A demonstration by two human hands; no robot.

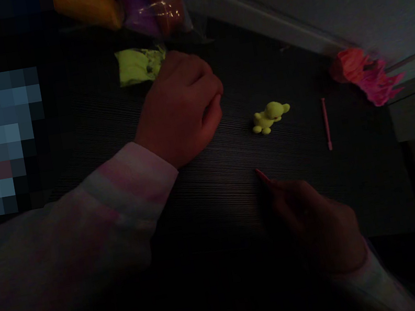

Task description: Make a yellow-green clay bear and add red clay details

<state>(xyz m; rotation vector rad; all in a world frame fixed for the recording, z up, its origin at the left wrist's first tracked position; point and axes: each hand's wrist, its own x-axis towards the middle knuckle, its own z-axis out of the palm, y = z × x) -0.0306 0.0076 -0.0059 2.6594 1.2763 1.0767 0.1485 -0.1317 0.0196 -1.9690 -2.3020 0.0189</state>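
My left hand (183, 106) rests on the dark table with its fingers curled inward; whatever may be in them is hidden. Just beyond it lies a yellow clay packet (133, 68), partly covered by my knuckles. In my right hand (323, 226), thumb and fingers pinch a thin pink modelling tool (262, 175), its pointed tip directed up and left. Between and beyond both hands lies a small yellow clay figure (270, 115) with a round head, ears and stubby limbs. Neither hand touches it. A second pink modelling tool (326, 124) lies to its right.
A clear plastic bag (192, 14) with orange, purple and reddish clay packs sits at the back. Crumpled pink-red material (369, 75) lies by the wall at the right. The dark wood-grain table (207, 203) ends at its right edge. The scene is very dim.
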